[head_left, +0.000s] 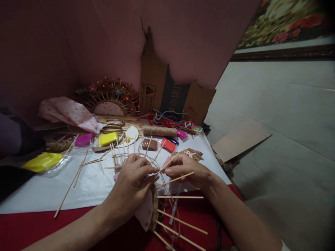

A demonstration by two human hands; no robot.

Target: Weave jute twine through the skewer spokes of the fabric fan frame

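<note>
A half-round craft piece (146, 212) is covered in pale cloth with pink dots, and its curved edge is wrapped in brown cord. Thin wooden sticks (183, 197) fan out from that edge. Thin twine (170, 190) runs loosely from stick to stick. My left hand (137, 176) lies over the piece, thumb and index finger closed on the twine beside one stick. Close by, my right hand (187, 169) pinches the twine at the same stick, fingertips almost touching the left ones. The fingers partly hide the exact grip.
Behind my hands lie a twine roll (159, 131), a red clay packet (168, 145), a brown one (149, 144) and yellow clay (108, 138). Loose sticks (70, 186) lie left. A decorated half-round fan (108, 97) and torn cardboard (154, 80) stand against the wall.
</note>
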